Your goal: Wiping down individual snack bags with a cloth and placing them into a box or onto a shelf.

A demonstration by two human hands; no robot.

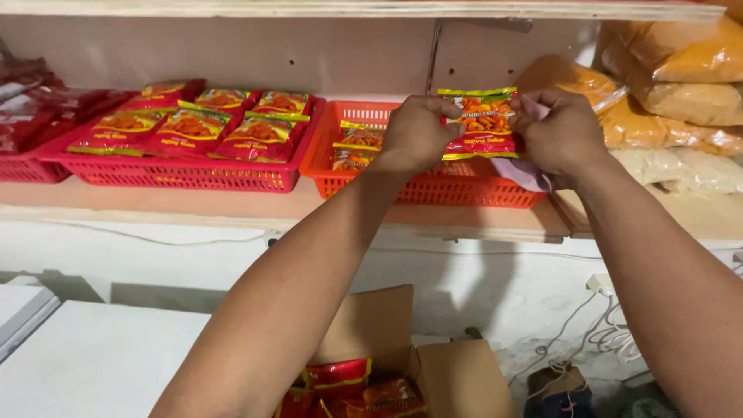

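I pinch a flat red and yellow plastic seasoning packet (481, 124) between both hands: my left hand (418, 135) closed on its left edge, my right hand (561, 131) closed on its right edge, with a pale pink cloth (520, 172) tucked under those fingers. The packet hangs upright just above the orange slotted plastic basket (418, 186) on the wooden shelf (232, 203), where similar packets (357, 143) lie. Beside it sits a red plastic basket (186, 174) full of packets. Below, an open cardboard box (457, 379) holds more.
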